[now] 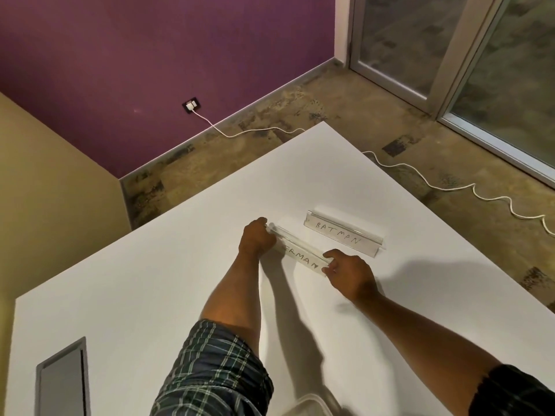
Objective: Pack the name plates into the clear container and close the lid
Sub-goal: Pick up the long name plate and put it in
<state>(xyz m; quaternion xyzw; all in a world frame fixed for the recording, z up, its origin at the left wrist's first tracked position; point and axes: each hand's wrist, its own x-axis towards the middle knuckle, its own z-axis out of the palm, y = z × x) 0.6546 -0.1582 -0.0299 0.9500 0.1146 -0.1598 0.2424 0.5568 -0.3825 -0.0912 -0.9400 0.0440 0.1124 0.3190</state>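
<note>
Near plate [301, 256] | I see left hand [256, 239] and right hand [350, 273] closed on its ends | risk: slick acrylic slips, hits BATMAN plate [342, 237] | container [309, 406] barely visible

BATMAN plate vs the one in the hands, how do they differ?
The BATMAN plate lies untouched on the table; the near plate is gripped at each end by the left hand and right hand. BATMAN reads in full; the near plate shows only "ERMAN", the left hand hiding the rest. BATMAN sits farther away. Both are clear holders with handwritten white cards, roughly parallel.
</note>
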